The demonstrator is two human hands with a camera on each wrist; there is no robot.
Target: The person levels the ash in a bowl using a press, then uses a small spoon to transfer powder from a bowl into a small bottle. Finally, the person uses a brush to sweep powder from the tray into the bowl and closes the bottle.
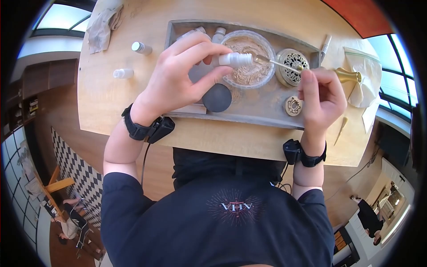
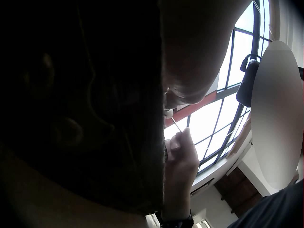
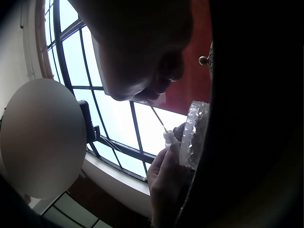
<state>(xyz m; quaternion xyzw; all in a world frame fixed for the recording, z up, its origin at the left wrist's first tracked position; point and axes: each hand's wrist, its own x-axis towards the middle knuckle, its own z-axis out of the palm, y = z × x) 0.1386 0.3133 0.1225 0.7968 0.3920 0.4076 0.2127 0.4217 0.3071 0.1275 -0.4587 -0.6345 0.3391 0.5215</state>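
Note:
My left hand [image 1: 180, 73] grips a small white bottle [image 1: 235, 59], tipped on its side with its mouth facing right. Between thumb and fingers, my right hand [image 1: 324, 99] pinches the handle of a thin metal spoon [image 1: 287, 66]. The spoon's bowl is right at the bottle's mouth. Beneath both lies a clear bowl [image 1: 269, 46] of light brown powder [image 1: 249, 76], partly covered by the bottle. In the right wrist view the bowl's faceted wall [image 3: 194, 135] shows beside the bottle [image 3: 171, 138], with the spoon [image 3: 159, 118] meeting its mouth.
A grey tray [image 1: 262, 119] carries the bowl, a pierced metal burner [image 1: 291, 66], a dark round disc [image 1: 217, 98] and a patterned brass piece [image 1: 293, 106]. Two white bottles [image 1: 141, 48] stand left of it. At right are a brass vase [image 1: 349, 75] and a plastic bag [image 1: 369, 82].

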